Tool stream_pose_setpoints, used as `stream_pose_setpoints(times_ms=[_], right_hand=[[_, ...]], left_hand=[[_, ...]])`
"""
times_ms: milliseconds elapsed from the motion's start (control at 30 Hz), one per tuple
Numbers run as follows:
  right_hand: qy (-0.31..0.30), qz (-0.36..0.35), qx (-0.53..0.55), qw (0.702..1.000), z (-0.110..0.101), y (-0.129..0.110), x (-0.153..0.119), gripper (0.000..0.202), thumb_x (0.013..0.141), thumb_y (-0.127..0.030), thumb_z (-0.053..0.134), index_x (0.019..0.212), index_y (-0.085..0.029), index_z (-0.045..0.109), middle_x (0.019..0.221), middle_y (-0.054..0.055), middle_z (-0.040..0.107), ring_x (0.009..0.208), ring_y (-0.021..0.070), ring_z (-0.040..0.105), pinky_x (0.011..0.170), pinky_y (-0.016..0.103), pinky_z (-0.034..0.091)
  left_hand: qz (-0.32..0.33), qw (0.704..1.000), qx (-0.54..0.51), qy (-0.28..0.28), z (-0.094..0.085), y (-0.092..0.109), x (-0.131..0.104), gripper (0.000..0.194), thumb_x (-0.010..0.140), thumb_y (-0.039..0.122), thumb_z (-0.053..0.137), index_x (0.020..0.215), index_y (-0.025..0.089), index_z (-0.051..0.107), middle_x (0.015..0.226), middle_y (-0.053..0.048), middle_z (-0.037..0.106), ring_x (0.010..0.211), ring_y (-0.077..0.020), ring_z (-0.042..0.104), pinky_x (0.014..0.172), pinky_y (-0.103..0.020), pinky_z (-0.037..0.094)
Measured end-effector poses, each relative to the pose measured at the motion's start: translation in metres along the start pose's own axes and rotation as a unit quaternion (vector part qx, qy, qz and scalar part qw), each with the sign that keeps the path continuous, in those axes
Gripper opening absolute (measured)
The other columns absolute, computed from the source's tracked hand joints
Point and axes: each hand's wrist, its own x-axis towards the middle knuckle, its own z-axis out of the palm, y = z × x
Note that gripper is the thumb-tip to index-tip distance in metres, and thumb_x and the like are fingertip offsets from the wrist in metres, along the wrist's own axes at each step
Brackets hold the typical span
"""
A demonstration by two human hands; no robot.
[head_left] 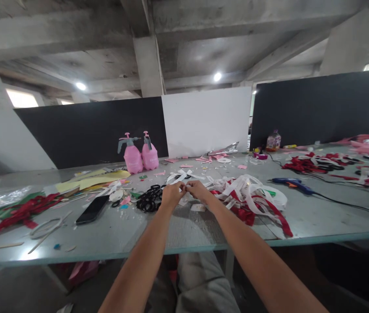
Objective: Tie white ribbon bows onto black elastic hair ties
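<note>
My left hand (172,194) and my right hand (197,191) meet fingertip to fingertip above the middle of the table. Both are closed in a pinch, and whatever is between the fingers is too small to make out. Just left of my left hand lies a pile of black elastic loops (151,198). White ribbon strips (182,175) lie behind the hands. To the right of my right hand spreads a heap of white and red ribbons (245,195). A small white label-like piece (198,208) rests below the fingers.
A phone (93,209) and red ribbon (24,213) lie at left. Two pink spray bottles (133,158) stand at the back. On the right are a blue glue gun (292,185) with a cable, more red ribbons (311,163) and a bottle (273,141). Black and white panels (206,121) border the table.
</note>
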Motion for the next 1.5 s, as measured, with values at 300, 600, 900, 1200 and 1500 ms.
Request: stream_pose_setpoints(times_ms=[300,600,900,1200,1500], right_hand=[[-0.038,0.059,0.148,0.987,0.001,-0.011,-0.006,0.023,0.067,-0.035,0.06,0.07,-0.02,0.043,0.041,-0.012,0.028,0.032,0.0027,0.019,0.035,0.017,0.011],[-0.071,0.085,0.101,0.989,0.001,-0.013,-0.018,0.018,0.065,-0.029,0.055,0.07,-0.021,0.04,0.042,-0.013,0.028,0.033,0.003,0.019,0.035,0.018,0.013],[-0.059,0.047,0.038,0.996,0.003,-0.007,-0.011,0.017,0.069,-0.033,0.052,0.068,-0.02,0.042,0.043,-0.01,0.029,0.036,0.0048,0.022,0.04,0.02,0.016],[0.017,-0.098,-0.09,0.991,0.0,0.001,0.0,0.021,0.069,-0.032,0.054,0.058,-0.016,0.046,0.054,-0.006,0.035,0.054,0.0072,0.031,0.052,0.021,0.023],[0.052,-0.113,-0.146,0.981,0.002,0.003,0.0,0.02,0.072,-0.035,0.056,0.075,-0.015,0.058,0.065,-0.002,0.05,0.062,0.0108,0.042,0.058,0.021,0.031]], left_hand=[[-0.016,1.0,-0.011,-0.014,0.002,0.002,0.003,0.028,0.085,0.04,0.047,0.104,0.025,0.061,0.082,-0.003,0.068,0.077,-0.0185,0.062,0.07,-0.026,0.038],[-0.114,0.95,-0.285,0.056,0.008,-0.044,0.008,0.026,0.089,0.035,0.034,0.1,0.018,0.051,0.062,0.003,0.056,0.047,-0.0101,0.048,0.053,-0.021,0.035],[-0.012,0.93,-0.363,-0.059,0.021,-0.035,0.012,0.036,0.08,0.048,0.052,0.08,0.014,0.061,0.066,0.0,0.058,0.058,-0.0096,0.05,0.058,-0.022,0.039],[-0.023,0.918,-0.394,-0.04,0.022,-0.037,0.011,0.047,0.073,0.044,0.062,0.109,0.014,0.062,0.093,-0.007,0.066,0.069,-0.0111,0.057,0.068,-0.025,0.046],[-0.017,0.922,-0.386,-0.026,0.017,-0.033,0.008,0.035,0.074,0.045,0.061,0.088,0.013,0.066,0.079,-0.005,0.067,0.071,-0.014,0.059,0.069,-0.025,0.046]])
